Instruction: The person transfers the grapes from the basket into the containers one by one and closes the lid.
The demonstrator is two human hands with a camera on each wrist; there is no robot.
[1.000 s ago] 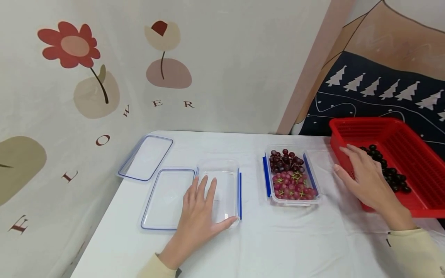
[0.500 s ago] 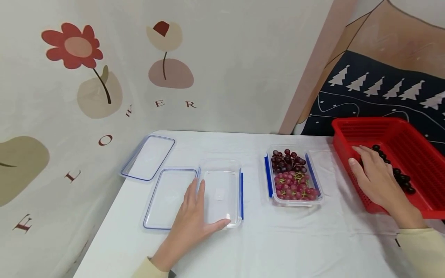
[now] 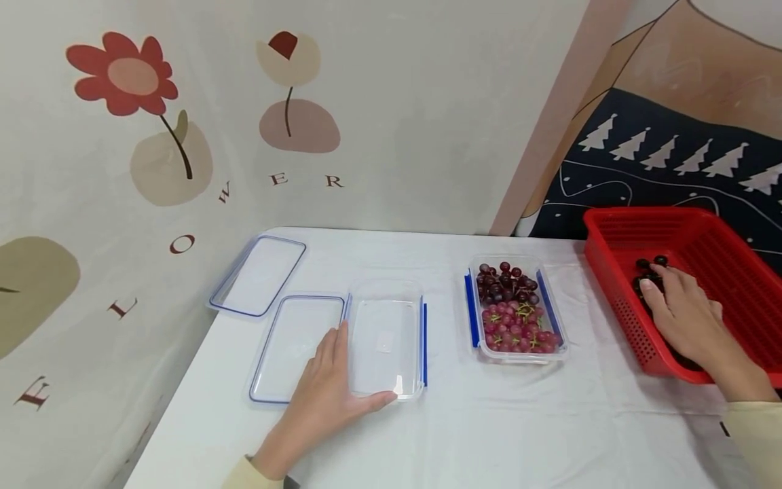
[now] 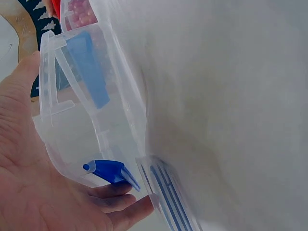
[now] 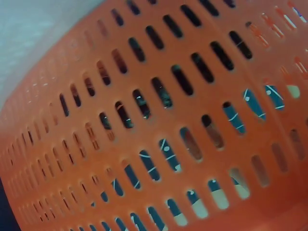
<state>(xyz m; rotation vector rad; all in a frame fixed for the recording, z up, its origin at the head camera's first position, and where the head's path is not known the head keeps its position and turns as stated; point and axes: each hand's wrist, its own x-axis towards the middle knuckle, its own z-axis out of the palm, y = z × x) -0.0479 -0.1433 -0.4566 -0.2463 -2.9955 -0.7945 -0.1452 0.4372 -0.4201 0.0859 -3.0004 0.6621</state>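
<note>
On the far left, a red flower (image 3: 125, 75) is being shown on the pale wall cloth (image 3: 415, 136). Lower down, a see-through lid with a blue rim (image 3: 259, 277) is being held up by the white table (image 3: 476, 428), at its left edge. Nearer, a second blue-rimmed lid (image 3: 299, 343) is being partly covered by the left hand (image 3: 326, 384). This hand is being held wide, with straight fingers and the thumb out to the right. The near left corner of a see-through plastic box (image 3: 391, 319) is being framed by it. In the left wrist view, a blue side flap (image 4: 108, 169) is being seen by the fingers.

Farther right, a second plastic box (image 3: 519, 356) is being filled by dark red grapes (image 3: 504, 288) on the far side and pink grapes (image 3: 519, 329) on the near side.

On the far right, black grapes (image 3: 644, 263) are being held in a red basket (image 3: 715, 272). They are being partly covered by the right hand (image 3: 684, 309). Its fingertips are being hidden, so whether any grapes are being held cannot be told.
</note>
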